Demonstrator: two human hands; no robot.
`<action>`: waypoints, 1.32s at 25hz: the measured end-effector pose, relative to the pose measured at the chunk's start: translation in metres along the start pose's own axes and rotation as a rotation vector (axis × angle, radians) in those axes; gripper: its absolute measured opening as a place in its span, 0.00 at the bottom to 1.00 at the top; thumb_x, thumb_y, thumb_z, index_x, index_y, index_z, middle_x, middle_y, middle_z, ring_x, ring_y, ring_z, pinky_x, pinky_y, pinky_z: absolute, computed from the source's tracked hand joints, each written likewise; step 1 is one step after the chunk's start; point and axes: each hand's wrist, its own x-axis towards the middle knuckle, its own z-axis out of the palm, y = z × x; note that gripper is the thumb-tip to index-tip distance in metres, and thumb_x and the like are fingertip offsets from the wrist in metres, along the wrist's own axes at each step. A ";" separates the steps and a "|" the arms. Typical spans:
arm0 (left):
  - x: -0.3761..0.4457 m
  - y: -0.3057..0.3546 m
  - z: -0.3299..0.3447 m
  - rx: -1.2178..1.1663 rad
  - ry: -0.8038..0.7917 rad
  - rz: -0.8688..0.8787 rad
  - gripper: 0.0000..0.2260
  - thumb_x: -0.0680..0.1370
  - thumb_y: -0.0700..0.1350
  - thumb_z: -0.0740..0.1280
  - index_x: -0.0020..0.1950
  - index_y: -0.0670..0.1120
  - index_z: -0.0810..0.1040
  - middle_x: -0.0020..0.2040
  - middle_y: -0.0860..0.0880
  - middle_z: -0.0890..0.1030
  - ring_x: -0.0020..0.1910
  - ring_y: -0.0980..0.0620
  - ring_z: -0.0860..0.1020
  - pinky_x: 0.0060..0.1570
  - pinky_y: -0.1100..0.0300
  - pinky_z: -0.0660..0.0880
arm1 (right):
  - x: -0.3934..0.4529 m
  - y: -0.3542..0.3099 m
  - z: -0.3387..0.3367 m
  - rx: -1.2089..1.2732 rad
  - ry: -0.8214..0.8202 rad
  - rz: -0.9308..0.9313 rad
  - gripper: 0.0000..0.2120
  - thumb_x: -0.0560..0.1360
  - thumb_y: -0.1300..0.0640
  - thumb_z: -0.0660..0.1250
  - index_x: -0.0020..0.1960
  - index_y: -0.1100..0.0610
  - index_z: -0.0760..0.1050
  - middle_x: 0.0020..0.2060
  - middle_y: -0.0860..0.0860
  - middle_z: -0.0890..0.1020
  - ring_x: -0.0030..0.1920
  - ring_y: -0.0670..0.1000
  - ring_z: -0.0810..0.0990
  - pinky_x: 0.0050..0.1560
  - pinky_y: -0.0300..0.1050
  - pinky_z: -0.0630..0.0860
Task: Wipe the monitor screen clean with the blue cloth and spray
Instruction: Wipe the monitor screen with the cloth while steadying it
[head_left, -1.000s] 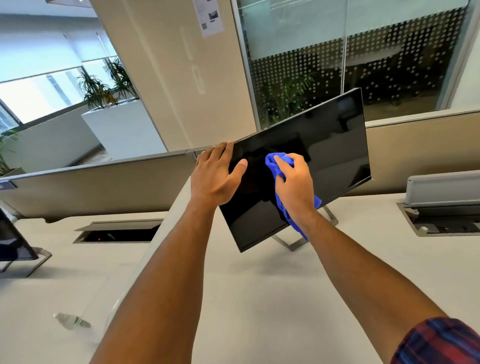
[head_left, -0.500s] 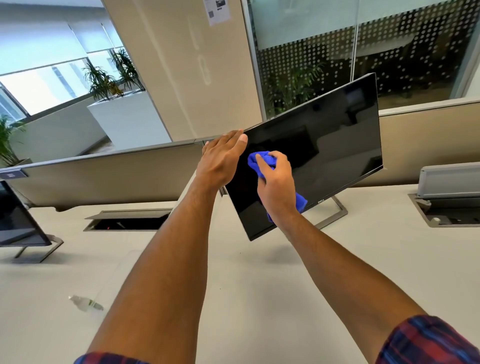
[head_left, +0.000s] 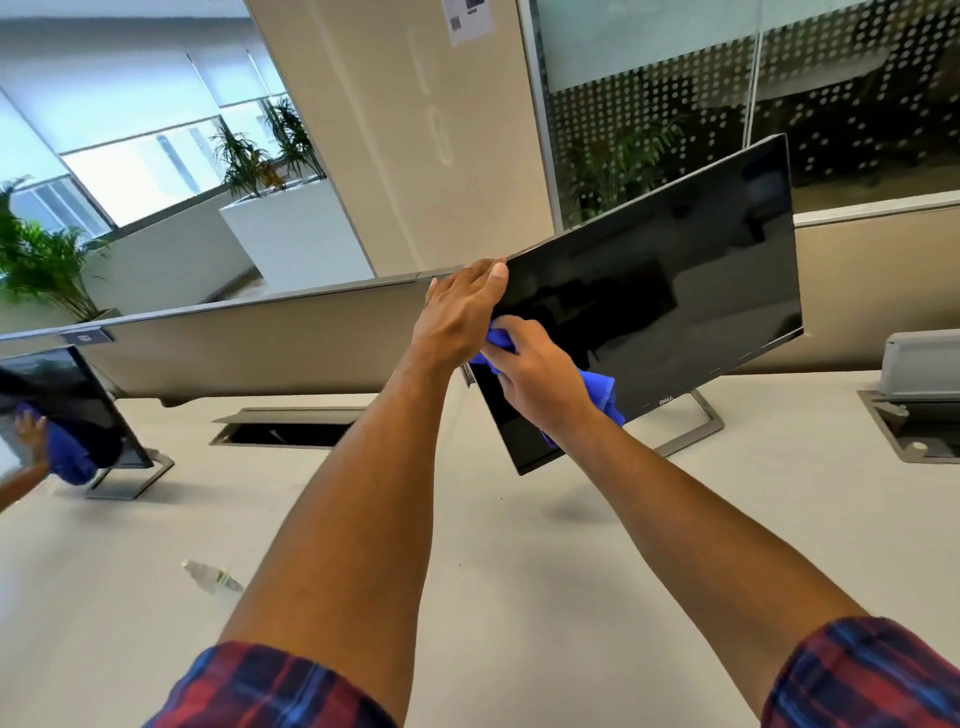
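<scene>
The Dell monitor (head_left: 654, 322) stood on its metal stand (head_left: 696, 421) toward the back of the white tabletop (head_left: 519, 597), its dark screen turned toward the person. The left hand (head_left: 457, 317) lay over the screen's upper left corner with the fingers fairly straight and together, the fingertips reaching the top edge; this looked like a brace, there to keep the panel from rocking or swivelling under pressure. The right hand (head_left: 540, 379) was closed on the bunched blue cloth (head_left: 597, 395) and pressed it against the lower left part of the screen, just beside the left hand. Part of the cloth poked out above the knuckles and part hung below the wrist. Bunching it likely gave a firmer pad to rub with.

The small clear spray bottle (head_left: 210, 576) lay on its side on the tabletop, well apart from the monitor and nearer the person, with neither hand on it. That placement suggested spraying was done for now and wiping was the step in hand. Most of the screen to the right was not covered by the cloth, so a good share of the wiping probably remained.

At the far left, a second monitor (head_left: 67, 410) stood on the same tabletop, with another person's hand (head_left: 31, 428) and a blue cloth against it. A cable hatch (head_left: 291, 426) lay open between the two monitors.
</scene>
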 end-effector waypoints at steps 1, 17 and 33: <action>0.001 0.003 0.000 0.016 -0.006 0.006 0.25 0.87 0.58 0.44 0.81 0.52 0.63 0.81 0.50 0.63 0.81 0.47 0.55 0.80 0.44 0.43 | -0.003 0.003 0.001 0.015 0.021 0.049 0.16 0.79 0.61 0.63 0.66 0.60 0.76 0.60 0.58 0.77 0.56 0.56 0.77 0.51 0.47 0.80; 0.001 0.008 0.010 0.199 0.031 0.019 0.25 0.86 0.58 0.44 0.83 0.54 0.57 0.83 0.52 0.59 0.82 0.49 0.53 0.81 0.43 0.44 | -0.035 0.058 -0.025 0.010 -0.116 -0.064 0.16 0.72 0.67 0.73 0.60 0.61 0.81 0.55 0.59 0.79 0.50 0.57 0.79 0.45 0.49 0.82; 0.010 0.049 0.038 0.493 0.184 0.054 0.33 0.81 0.63 0.55 0.81 0.46 0.59 0.78 0.46 0.65 0.78 0.43 0.60 0.80 0.41 0.46 | -0.043 0.128 -0.065 0.036 -0.101 0.201 0.20 0.73 0.66 0.73 0.64 0.60 0.78 0.60 0.59 0.76 0.54 0.56 0.79 0.50 0.48 0.82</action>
